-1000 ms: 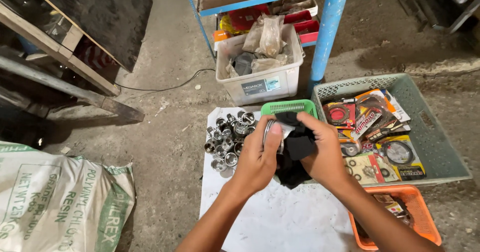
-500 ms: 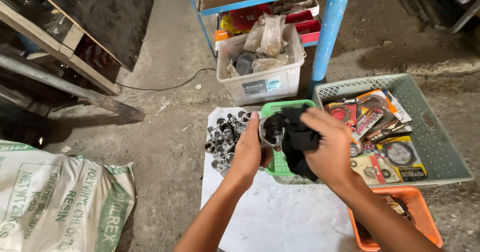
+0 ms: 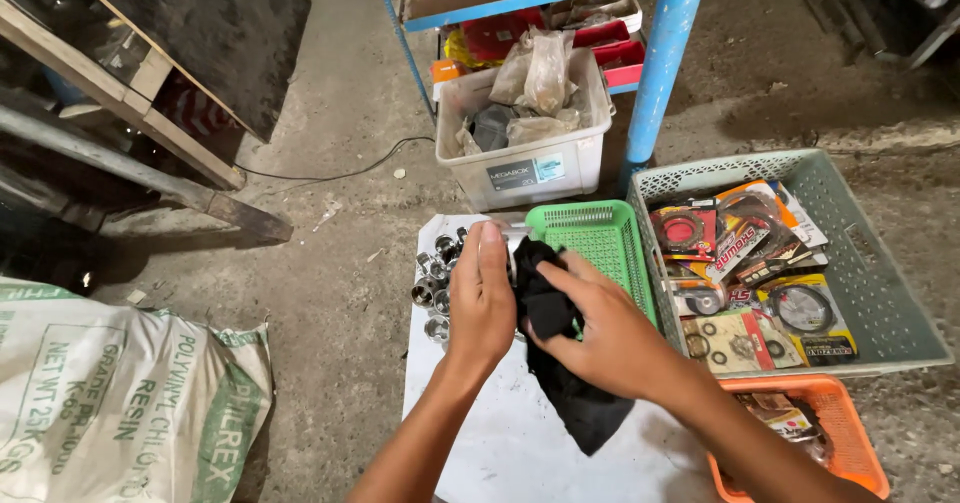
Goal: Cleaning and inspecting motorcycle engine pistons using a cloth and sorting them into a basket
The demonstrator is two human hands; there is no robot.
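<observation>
Two hands meet over a white sheet on the floor: the left hand grips a small metal part, barely visible, while the right hand pinches a black cloth against it. Metal sockets lie just left; a green basket stands behind.

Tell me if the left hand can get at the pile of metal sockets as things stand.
Probably yes: the metal sockets lie uncovered just beside the left hand, though it is holding a metal part against the black cloth.
</observation>
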